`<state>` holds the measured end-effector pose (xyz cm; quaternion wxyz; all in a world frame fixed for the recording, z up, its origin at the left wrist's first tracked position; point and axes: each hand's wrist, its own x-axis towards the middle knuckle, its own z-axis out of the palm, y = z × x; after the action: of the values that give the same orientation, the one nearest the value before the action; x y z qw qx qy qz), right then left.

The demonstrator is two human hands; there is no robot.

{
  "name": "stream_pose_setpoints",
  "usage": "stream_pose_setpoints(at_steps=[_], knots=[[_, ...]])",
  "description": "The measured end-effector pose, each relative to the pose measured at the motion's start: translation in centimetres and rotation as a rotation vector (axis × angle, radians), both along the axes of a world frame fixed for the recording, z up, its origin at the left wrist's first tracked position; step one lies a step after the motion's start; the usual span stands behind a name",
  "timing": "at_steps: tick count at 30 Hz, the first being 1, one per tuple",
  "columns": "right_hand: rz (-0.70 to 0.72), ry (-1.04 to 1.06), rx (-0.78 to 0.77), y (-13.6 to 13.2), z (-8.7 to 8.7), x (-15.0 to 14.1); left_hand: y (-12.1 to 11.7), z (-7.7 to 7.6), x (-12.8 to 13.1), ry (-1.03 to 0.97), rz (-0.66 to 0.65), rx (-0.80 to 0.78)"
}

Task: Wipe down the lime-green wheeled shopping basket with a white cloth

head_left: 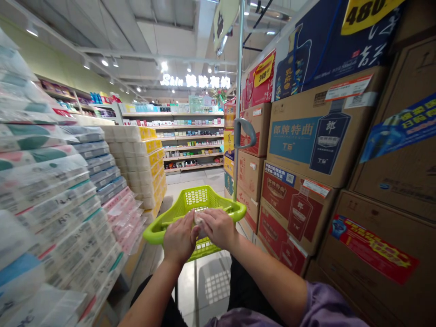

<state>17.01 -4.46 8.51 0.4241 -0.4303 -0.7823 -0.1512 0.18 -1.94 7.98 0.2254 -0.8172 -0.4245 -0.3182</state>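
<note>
A lime-green plastic shopping cart (195,194) stands in front of me, its basket of open lattice. Above the near side of its rim, my left hand (180,237) and my right hand (218,228) come together with bent fingers. Pinched between them is a small white crumpled wad (198,220), which looks like tissue. The fingers cover most of it. The cart's handle is partly hidden under my hands, and I cannot tell whether my wrists rest on it.
Plastic-wrapped tissue packs (64,200) are stacked close on the left, with yellow-and-white packs (136,163) beyond. Tall liquor cartons (303,127) line the right. A metal pole (239,68) with a grey handle (245,133) rises beside the cart. Stocked shelves (190,141) stand ahead across a tiled aisle.
</note>
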Motion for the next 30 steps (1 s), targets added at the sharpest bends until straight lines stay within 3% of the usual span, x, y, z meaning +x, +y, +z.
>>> stream_pose_setpoints(at_steps=[4, 10, 15, 21, 27, 30], knots=[[-0.152, 0.114, -0.019, 0.1, -0.4, -0.6, 0.0, 0.2, 0.3, -0.014, 0.012, -0.038], [-0.022, 0.009, 0.036, -0.2, -0.7, -0.7, 0.1, 0.2, 0.1, -0.028, -0.022, -0.052], [-0.180, 0.148, 0.006, 0.3, -0.7, -0.4, 0.0, 0.1, 0.2, -0.005, 0.016, -0.072], [0.036, -0.025, 0.082, -0.2, -1.0, -0.5, 0.3, -0.2, -0.1, 0.025, -0.025, -0.033], [-0.110, 0.127, 0.098, -0.2, -1.0, 0.1, -0.1, -0.1, 0.0, 0.042, 0.009, -0.026], [-0.053, 0.030, 0.097, -0.2, -0.8, -0.2, -0.1, -0.2, -0.2, 0.059, -0.009, -0.009]])
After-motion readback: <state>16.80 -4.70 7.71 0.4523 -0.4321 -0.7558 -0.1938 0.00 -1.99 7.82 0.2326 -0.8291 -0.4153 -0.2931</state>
